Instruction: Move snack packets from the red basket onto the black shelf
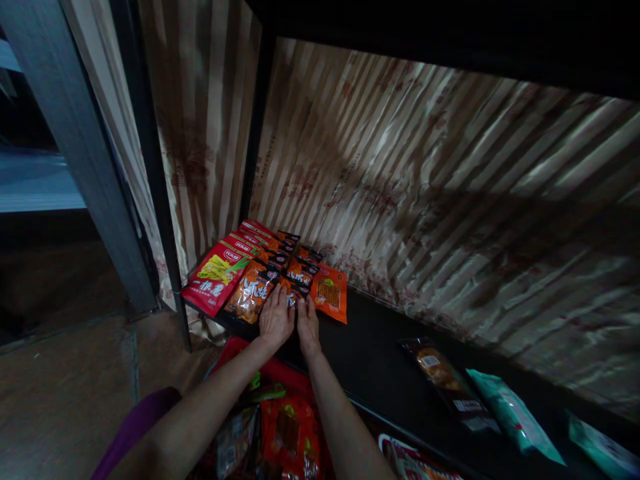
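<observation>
My left hand [277, 319] and my right hand [308, 325] are side by side at the front of the black shelf [345, 347]. Between them they hold an orange-and-black snack packet [291, 293] by its two sides; my fingers and hands cover much of it. More packets of the same kind lie behind it. Left of my left hand lies another orange-and-black snack packet [250, 293], at the front of its own row. A flat orange packet [329, 295] with a clear window is just right of my right hand.
Red snack bags [217, 273] overlap in a row at the shelf's left end. A red basket [295, 380] of mixed packets stands below my forearms. Farther right lie a brown bread packet [440, 373] and teal packets [515, 413]. Patterned curtain cloth [425, 173] backs the shelf.
</observation>
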{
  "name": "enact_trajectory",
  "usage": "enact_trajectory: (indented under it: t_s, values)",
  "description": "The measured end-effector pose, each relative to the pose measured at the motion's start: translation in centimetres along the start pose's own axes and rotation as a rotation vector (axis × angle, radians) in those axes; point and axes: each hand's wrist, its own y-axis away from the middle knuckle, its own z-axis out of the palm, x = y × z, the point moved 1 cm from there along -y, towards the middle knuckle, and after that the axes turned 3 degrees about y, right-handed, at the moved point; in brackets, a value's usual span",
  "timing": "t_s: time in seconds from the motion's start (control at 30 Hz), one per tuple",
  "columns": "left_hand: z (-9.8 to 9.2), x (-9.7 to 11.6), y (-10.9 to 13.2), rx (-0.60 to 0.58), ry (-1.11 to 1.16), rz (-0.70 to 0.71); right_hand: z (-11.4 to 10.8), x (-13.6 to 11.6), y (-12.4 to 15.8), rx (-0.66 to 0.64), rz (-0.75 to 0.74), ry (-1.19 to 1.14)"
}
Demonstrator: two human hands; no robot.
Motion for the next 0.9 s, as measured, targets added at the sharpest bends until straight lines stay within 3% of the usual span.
enact_trajectory:
  t_s: [0.2,0.53,0.9]
  values:
    - [-0.1,-0.8,-0.3,-0.037,0.034,0.056,-0.1,-0.7,-0.9,0.055,0.003,0.035]
    - [-0.5,-1.1,0.5,-0.151,0.155,0.051,0.0,-2.5,-5.1,0.136,0.006,-0.039]
    - [-0.4,-1.4,-0.1,-0.184,0.133,0.037,0.9,-0.8,-7.5,0.157,-0.074,0.070]
